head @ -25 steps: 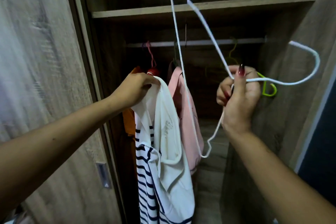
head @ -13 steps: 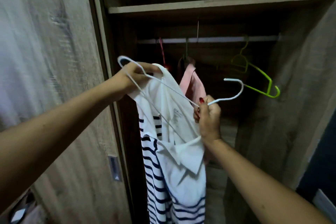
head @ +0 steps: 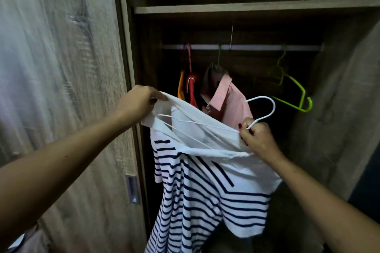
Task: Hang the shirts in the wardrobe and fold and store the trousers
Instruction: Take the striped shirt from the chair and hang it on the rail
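A white shirt with navy stripes [head: 205,191] hangs in front of the open wardrobe, stretched between both hands. My left hand [head: 137,102] grips its left shoulder. My right hand [head: 256,136] holds the neck of a white wire hanger [head: 265,107] together with the shirt's collar edge. The hanger's arms lie inside the shirt and show through the white cloth; its hook sticks up to the right.
The wardrobe rail [head: 246,47] carries a pink shirt [head: 230,100], a red garment [head: 192,90], an orange garment [head: 181,88] and an empty green hanger [head: 292,92]. A shelf [head: 246,8] runs above. The sliding door [head: 61,88] stands at left.
The white hanger came down from overhead and went into the striped shirt. The shirt is now spread wider between the hands.
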A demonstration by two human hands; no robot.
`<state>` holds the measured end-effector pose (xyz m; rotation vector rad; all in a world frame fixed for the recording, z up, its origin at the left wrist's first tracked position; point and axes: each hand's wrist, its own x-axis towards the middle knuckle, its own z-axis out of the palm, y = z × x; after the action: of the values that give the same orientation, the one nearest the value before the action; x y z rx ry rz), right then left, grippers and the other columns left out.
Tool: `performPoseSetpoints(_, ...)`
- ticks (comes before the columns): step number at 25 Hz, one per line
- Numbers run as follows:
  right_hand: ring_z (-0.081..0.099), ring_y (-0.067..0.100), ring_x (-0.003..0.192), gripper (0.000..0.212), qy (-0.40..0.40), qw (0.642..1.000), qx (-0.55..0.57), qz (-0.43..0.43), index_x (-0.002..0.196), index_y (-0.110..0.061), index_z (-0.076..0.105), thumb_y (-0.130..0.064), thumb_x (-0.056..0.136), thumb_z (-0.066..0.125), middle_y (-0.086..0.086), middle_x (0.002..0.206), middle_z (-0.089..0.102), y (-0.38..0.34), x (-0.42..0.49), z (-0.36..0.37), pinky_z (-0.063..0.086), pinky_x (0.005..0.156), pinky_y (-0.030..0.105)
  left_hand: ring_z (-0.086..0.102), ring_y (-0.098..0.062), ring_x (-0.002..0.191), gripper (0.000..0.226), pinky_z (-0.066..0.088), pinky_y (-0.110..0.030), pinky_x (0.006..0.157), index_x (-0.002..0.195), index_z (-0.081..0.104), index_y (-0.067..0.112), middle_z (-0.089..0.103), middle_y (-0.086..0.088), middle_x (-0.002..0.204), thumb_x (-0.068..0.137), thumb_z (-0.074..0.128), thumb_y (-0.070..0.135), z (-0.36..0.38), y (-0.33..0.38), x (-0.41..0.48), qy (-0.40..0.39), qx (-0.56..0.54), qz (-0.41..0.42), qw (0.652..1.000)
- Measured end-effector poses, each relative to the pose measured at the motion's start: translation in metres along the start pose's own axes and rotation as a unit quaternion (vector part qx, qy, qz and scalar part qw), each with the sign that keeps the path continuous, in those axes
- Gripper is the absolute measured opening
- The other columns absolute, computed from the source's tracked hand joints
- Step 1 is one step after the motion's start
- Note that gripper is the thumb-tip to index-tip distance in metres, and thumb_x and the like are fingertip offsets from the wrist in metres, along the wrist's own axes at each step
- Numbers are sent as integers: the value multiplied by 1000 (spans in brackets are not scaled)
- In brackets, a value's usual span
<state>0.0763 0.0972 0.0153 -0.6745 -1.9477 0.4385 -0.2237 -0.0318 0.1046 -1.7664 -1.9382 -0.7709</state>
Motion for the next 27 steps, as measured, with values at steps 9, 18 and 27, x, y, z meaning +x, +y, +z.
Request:
performPoseSetpoints(9,53,5,48,27,-78,988,-134,-18,65,-15,56,-16,93,53,0,55,60,-57,21,-6,43,56,22,67,-15,94,35,55,-37,76,118,66,28,67,6,112,86,52,21,14,57,-27,-76,-29,199,977)
performPoseSetpoints(18,53,5,44,23,-115,992,-58,-3,73,0,62,-9,92,52,7,62,68,-83,32,-47,40,46,14,62,-9,102,24,49,-24,89,116,64,19,68,5,111,96,50,22,40,45,-2,-119,-147,203,961)
performPoseSetpoints(27,69,24,78,11,-209,973,-57,77,91,-3,68,-11,88,62,10,86,73,-71,16,-129,55,72,34,64,-17,80,26,48,-32,72,85,70,13,69,0,83,89,58,35,93,99,3,-122,-399,154,895)
